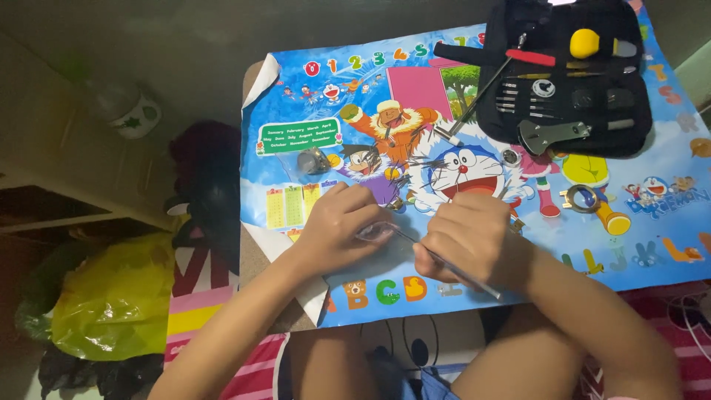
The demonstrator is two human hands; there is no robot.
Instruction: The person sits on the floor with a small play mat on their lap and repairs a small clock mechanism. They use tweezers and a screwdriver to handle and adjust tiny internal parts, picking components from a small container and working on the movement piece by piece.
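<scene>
My left hand (pixel 342 226) is curled down on the cartoon poster mat (pixel 311 104), fingers closed around a small clear, shiny piece (pixel 375 232) that shows just past my fingertips; I cannot tell exactly what it is. My right hand (pixel 470 237) sits just beside it, closed in a loose fist on a thin metal tool (pixel 444 261), held like a pen. The tool's tip meets the clear piece at my left fingertips, and its back end sticks out past my right wrist toward the near edge of the mat.

Everything else I place from the mat. At its far right corner lies an open black tool case (pixel 637 126), partly over the edge, with a yellow-headed tool (pixel 586 43), a red-handled tool (pixel 530 57), a row of fine metal picks and a grey metal wrench-like piece (pixel 552 134) in it. A slim metal rod (pixel 474 104) leans out of the case onto the middle of the mat. Left of centre on the mat, beyond my left hand, rests a small grey metal part (pixel 313 160). Toward the right side lies a ring-shaped brass-coloured piece (pixel 582 198). Off the mat's left edge, on the floor, there is a yellow plastic bag (pixel 115 300) and a dark bundle (pixel 207 192) between bag and mat.
</scene>
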